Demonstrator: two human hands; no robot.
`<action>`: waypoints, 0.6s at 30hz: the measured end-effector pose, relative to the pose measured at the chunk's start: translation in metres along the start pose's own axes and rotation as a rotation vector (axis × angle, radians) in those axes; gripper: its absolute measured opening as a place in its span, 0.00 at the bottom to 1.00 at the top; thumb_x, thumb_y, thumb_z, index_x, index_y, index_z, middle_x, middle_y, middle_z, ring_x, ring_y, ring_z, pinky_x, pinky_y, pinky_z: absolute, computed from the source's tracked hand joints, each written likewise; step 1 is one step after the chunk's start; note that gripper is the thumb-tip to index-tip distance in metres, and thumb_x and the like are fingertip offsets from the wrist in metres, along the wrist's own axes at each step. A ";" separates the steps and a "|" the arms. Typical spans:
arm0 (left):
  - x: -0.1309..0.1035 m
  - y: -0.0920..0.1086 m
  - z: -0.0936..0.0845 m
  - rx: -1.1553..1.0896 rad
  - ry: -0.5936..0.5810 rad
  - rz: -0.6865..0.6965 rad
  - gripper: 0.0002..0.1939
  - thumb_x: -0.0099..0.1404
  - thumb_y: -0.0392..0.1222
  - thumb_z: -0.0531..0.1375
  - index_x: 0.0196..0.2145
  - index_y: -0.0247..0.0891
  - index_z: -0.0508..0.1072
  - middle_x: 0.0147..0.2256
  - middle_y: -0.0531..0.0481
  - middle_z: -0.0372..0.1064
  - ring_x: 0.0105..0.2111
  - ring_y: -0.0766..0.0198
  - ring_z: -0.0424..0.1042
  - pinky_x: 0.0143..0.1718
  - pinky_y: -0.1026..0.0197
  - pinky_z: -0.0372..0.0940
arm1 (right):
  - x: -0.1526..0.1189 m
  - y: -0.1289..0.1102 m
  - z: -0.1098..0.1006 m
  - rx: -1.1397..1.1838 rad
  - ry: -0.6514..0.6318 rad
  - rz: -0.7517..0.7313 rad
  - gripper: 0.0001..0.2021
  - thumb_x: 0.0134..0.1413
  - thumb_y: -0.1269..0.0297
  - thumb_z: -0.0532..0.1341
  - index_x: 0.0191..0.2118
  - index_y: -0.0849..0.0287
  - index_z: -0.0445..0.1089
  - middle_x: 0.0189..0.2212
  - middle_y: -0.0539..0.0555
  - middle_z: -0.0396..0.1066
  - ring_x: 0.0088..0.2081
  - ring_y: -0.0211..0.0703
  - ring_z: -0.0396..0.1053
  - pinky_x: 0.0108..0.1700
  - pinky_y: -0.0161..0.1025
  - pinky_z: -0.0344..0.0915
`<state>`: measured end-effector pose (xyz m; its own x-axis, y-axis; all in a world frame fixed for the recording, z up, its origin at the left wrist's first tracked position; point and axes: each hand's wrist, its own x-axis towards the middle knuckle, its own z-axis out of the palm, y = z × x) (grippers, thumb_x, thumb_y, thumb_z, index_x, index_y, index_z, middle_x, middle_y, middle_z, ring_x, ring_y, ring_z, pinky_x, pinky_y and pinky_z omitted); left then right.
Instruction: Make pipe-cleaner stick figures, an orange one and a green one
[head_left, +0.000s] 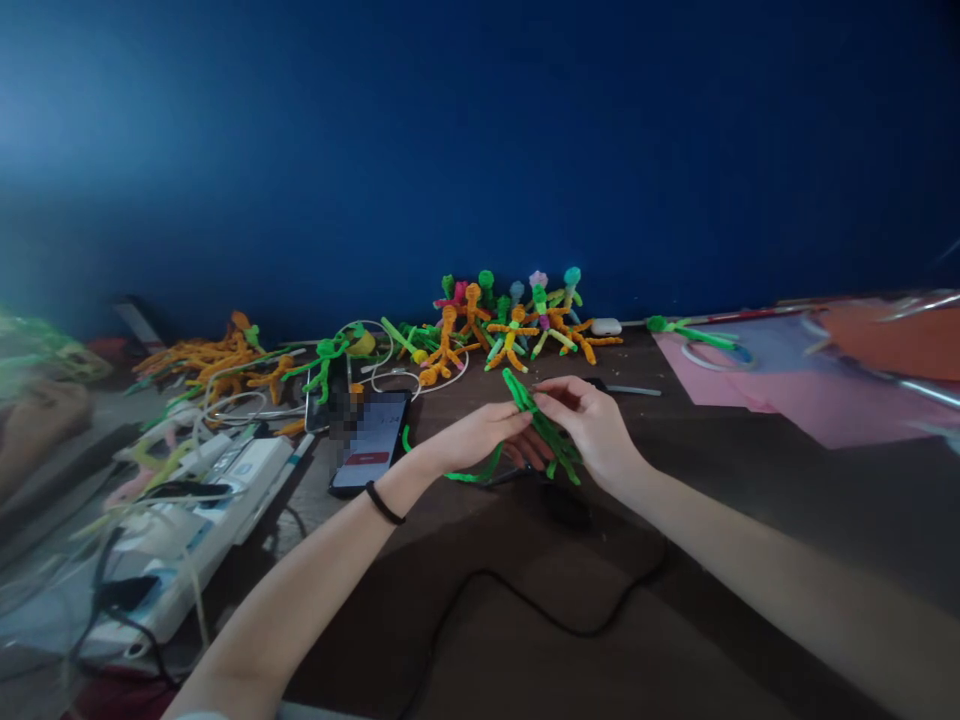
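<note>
Green fuzzy pipe cleaners [551, 437] are bunched between my two hands over the middle of the dark table [525, 650]. My left hand [484, 437], with a black band at the wrist, pinches the bunch from the left, and a loose green strand trails beneath it toward the phone. From the right, my right hand [581, 420] closes thumb and fingers on the upper part of the same bunch. The tips of the green strands stick out above and below the fingers.
Several pipe-cleaner figures [516, 335] stand by the blue wall. On the left lie a lit phone [371, 445], orange figures [225, 360] and a power strip [210, 540] with cables. Another person's hand [45, 420] is at far left. Pink sheets [825, 400] lie right; a black cable [540, 620] crosses in front.
</note>
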<state>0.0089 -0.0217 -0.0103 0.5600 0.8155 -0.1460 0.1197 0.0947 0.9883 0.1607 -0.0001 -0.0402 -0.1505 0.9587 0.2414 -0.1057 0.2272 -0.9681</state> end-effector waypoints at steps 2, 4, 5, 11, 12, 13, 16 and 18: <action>0.001 -0.002 -0.001 -0.006 0.002 0.007 0.14 0.60 0.48 0.53 0.33 0.32 0.69 0.27 0.46 0.72 0.28 0.62 0.72 0.30 0.62 0.62 | 0.000 -0.001 0.000 0.006 -0.013 0.001 0.10 0.41 0.60 0.62 0.31 0.59 0.70 0.27 0.51 0.71 0.31 0.38 0.67 0.34 0.35 0.62; 0.001 -0.003 -0.001 -0.006 -0.005 0.016 0.13 0.60 0.46 0.53 0.35 0.33 0.69 0.28 0.46 0.72 0.29 0.62 0.72 0.31 0.62 0.63 | -0.001 -0.001 0.000 0.021 -0.023 0.014 0.10 0.43 0.60 0.62 0.31 0.59 0.70 0.28 0.52 0.72 0.31 0.39 0.67 0.34 0.36 0.62; 0.001 -0.003 -0.002 -0.003 -0.011 0.020 0.13 0.60 0.46 0.53 0.35 0.33 0.70 0.28 0.46 0.73 0.29 0.62 0.72 0.31 0.62 0.63 | -0.001 0.000 0.000 0.027 -0.023 0.022 0.10 0.43 0.60 0.61 0.32 0.60 0.70 0.29 0.52 0.72 0.31 0.39 0.67 0.34 0.35 0.62; -0.001 0.001 -0.001 0.085 -0.003 0.030 0.13 0.60 0.44 0.52 0.33 0.32 0.71 0.30 0.43 0.72 0.30 0.61 0.71 0.33 0.60 0.64 | 0.001 0.004 0.000 0.021 -0.023 0.035 0.09 0.44 0.60 0.60 0.30 0.60 0.70 0.27 0.51 0.71 0.29 0.37 0.66 0.32 0.34 0.61; 0.000 0.002 -0.001 0.117 0.020 0.030 0.12 0.60 0.44 0.52 0.31 0.32 0.71 0.30 0.44 0.72 0.30 0.62 0.71 0.33 0.60 0.64 | 0.001 0.004 0.000 0.023 -0.022 0.036 0.09 0.44 0.60 0.60 0.29 0.60 0.70 0.27 0.51 0.71 0.28 0.37 0.66 0.31 0.34 0.61; 0.000 0.002 -0.002 0.164 0.052 0.035 0.12 0.60 0.43 0.52 0.29 0.32 0.71 0.29 0.45 0.72 0.29 0.62 0.70 0.33 0.61 0.63 | 0.001 0.005 0.001 0.027 -0.022 0.038 0.09 0.44 0.59 0.60 0.29 0.60 0.70 0.26 0.51 0.71 0.27 0.36 0.66 0.30 0.33 0.61; 0.002 0.000 -0.005 0.360 0.151 0.073 0.11 0.59 0.41 0.53 0.23 0.33 0.69 0.24 0.50 0.70 0.27 0.65 0.68 0.34 0.63 0.62 | 0.001 0.006 0.001 0.042 -0.036 0.042 0.10 0.43 0.58 0.61 0.30 0.60 0.70 0.26 0.51 0.71 0.27 0.36 0.66 0.29 0.33 0.61; 0.003 -0.001 -0.007 0.459 0.175 0.084 0.12 0.59 0.41 0.53 0.21 0.34 0.69 0.23 0.51 0.69 0.27 0.66 0.67 0.34 0.64 0.61 | 0.000 0.006 0.002 0.038 -0.041 0.032 0.11 0.43 0.57 0.61 0.29 0.60 0.70 0.26 0.51 0.71 0.27 0.36 0.66 0.30 0.33 0.62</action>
<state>0.0047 -0.0151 -0.0112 0.4422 0.8967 -0.0183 0.4505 -0.2044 0.8691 0.1582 0.0012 -0.0461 -0.1943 0.9574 0.2134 -0.1371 0.1889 -0.9724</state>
